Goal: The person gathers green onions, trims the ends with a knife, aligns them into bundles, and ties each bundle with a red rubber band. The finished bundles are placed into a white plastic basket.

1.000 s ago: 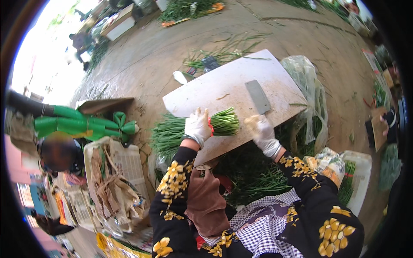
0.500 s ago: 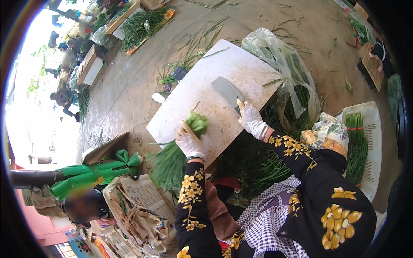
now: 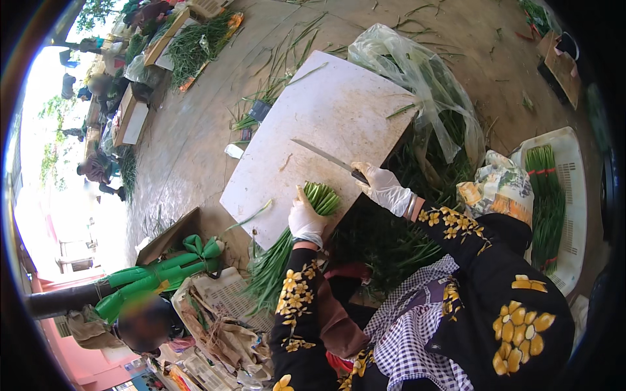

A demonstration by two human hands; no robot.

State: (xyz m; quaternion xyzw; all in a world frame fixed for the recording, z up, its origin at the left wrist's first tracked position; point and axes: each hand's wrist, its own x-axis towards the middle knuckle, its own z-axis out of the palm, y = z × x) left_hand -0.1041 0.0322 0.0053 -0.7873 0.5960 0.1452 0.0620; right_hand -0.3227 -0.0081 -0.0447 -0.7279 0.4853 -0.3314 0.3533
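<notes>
My left hand (image 3: 306, 220), in a pale thin glove, is closed around a bunch of green chives (image 3: 321, 197). The pale ends face up over the board's near edge, and the long leaves hang down past it to the lower left. In my gloved right hand (image 3: 385, 188) is the dark handle of a knife (image 3: 323, 155). Its blade stands nearly edge-on above the white board (image 3: 339, 98), pointing left, apart from the bunch. A thin green leaf and dry scraps lie on the board.
Right of the board sits a clear plastic bag (image 3: 417, 78) with greens. Loose greens (image 3: 385, 247) lie beneath the board's near side. A white crate (image 3: 570, 195) at right holds banded chives (image 3: 546, 202). Cardboard and crates (image 3: 225, 293) fill the lower left, beside another person.
My left hand has shifted right with the bunch, whose ends now show more upright. The knife has turned from its broad side to nearly edge-on. The whole view has shifted slightly.
</notes>
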